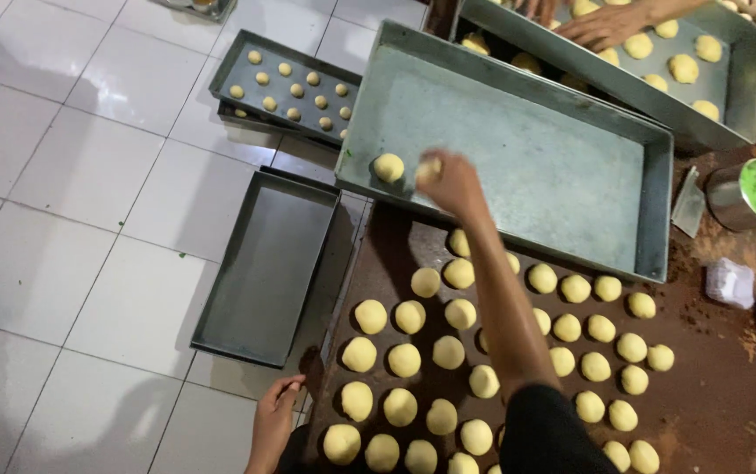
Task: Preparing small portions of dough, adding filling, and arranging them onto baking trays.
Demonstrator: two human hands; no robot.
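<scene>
The right hand (450,180), fingers curled around 1 pale dough ball (428,171) over the near corner of the large metal tray (518,167), holds something that looks light, soft and easily dented, best cupped loosely from the sides, while the left hand (274,412) rests open on the table edge (321,369).

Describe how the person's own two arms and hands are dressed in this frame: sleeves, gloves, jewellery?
Both hands are bare, with no gloves. The right hand shows no ring, watch or wristband, and its forearm is uncovered up to a dark, black-looking short sleeve at the upper arm. The left hand and its wrist are also uncovered; no jewellery shows, though the frame's lower edge cuts off the rest of that arm.
</scene>
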